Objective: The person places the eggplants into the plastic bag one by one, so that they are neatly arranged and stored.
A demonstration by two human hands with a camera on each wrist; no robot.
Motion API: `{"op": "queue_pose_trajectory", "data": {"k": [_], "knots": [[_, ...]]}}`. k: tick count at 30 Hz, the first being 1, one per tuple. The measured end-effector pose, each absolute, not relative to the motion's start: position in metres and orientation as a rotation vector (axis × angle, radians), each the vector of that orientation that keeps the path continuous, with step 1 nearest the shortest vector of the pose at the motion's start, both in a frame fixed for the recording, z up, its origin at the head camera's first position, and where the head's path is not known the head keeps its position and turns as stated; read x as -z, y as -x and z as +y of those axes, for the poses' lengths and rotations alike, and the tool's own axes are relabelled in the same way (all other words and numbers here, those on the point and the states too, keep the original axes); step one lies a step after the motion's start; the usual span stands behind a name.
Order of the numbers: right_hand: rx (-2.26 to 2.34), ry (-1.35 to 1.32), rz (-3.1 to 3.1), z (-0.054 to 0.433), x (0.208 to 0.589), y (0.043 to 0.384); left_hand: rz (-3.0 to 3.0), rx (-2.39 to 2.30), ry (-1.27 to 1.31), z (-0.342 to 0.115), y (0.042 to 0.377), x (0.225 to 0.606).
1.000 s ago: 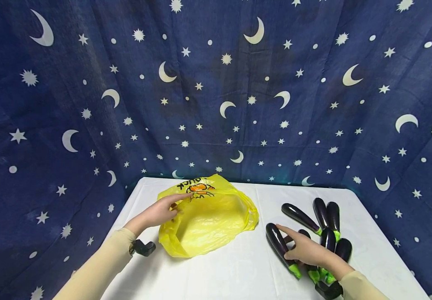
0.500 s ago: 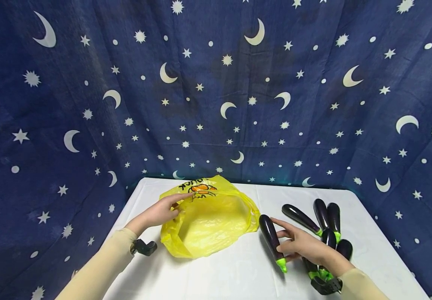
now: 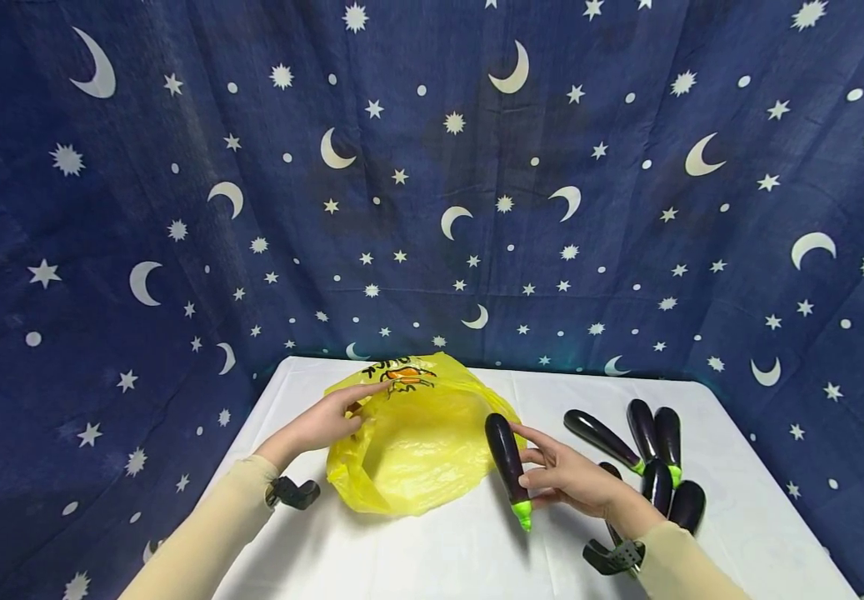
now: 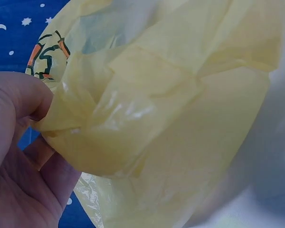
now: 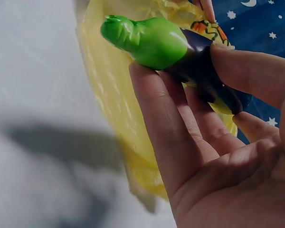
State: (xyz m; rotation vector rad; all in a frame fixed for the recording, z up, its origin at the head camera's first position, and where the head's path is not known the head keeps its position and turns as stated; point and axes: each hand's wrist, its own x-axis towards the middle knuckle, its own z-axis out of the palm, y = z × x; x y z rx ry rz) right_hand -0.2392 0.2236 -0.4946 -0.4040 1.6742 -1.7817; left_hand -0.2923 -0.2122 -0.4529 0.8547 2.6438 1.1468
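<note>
On the table (image 3: pixel 432 558), a plastic bag (image 3: pixel 424 446) lies left of several eggplants (image 3: pixel 656 485), with a curtain (image 3: pixel 402 225) behind the table

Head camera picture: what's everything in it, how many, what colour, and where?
Curtain: one, dark blue with pale moons and stars, at the back
Table: one, white, in front of the curtain
Plastic bag: one, yellow, on the table
Loose eggplants: six showing, dark purple and green, on the table's right
Held eggplant: one, dark purple and green, by the bag's right edge
Wrist devices: two, black, one per wrist
Sleeves: two, cream, on the forearms
Left hand: one, bare, holding the bag's left rim
Right hand: one, bare, gripping the held eggplant
</note>
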Motion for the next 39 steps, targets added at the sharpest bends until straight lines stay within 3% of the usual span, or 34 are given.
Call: {"op": "queue_pose_trajectory", "data": {"k": [39], "knots": [[1.833, 0.339, 1.641, 0.062, 0.525, 0.314, 2.663, -1.158, -0.895, -0.205, 0.293, 0.451]]}}
